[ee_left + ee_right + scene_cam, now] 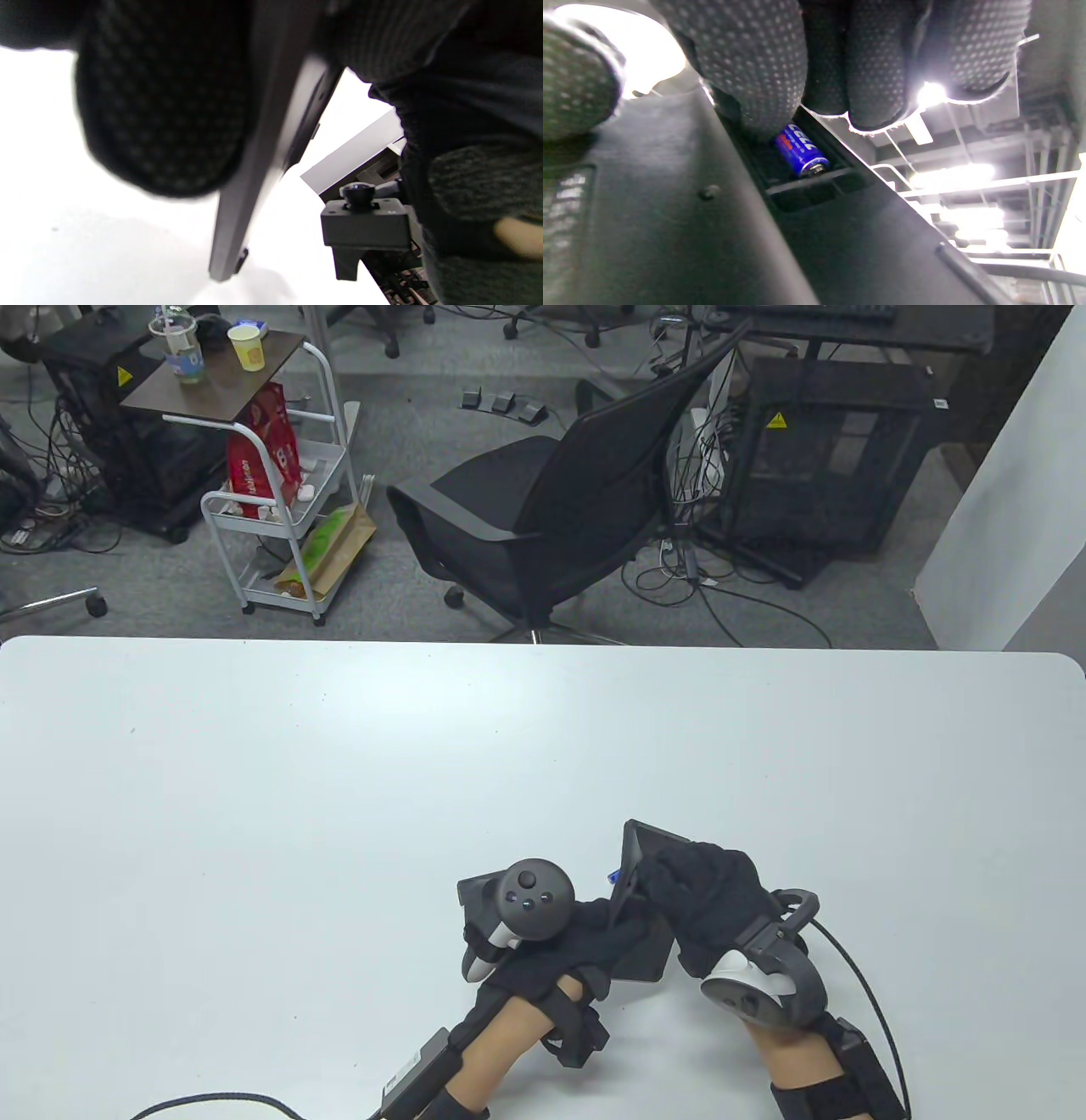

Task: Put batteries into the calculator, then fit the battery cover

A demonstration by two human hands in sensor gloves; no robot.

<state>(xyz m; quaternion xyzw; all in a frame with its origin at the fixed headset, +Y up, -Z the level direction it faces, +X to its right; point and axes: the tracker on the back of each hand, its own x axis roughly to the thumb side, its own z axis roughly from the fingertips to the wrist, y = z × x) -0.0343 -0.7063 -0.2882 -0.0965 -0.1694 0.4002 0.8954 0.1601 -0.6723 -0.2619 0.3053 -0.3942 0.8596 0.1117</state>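
one white table [339, 780], smooth and matte with rounded corners, carries everything. two hands in black knit gloves with dotted grip pads work near its front edge, each with one round tracker strapped on its back.

one calculator [638, 891], a flat black plastic slab, is held tilted up on edge between the hands, off the table in the left wrist view. its back faces the right wrist camera: a dull, slightly grainy surface with one small round screw hole and one rectangular battery bay [801, 178] sunk into it.

the left hand [543, 942] grips the calculator's left side; one dotted fingertip [161, 110] lies against its thin edge. how the other left fingers sit i cannot tell.

the right hand [708, 903] wraps over the calculator's top right, fingers curled down onto the back. one fingertip [755, 63] presses on the upper end of the battery.

one battery [801, 150], a small blue glossy cylinder with white lettering and a metal end cap, lies in the bay's upper slot.
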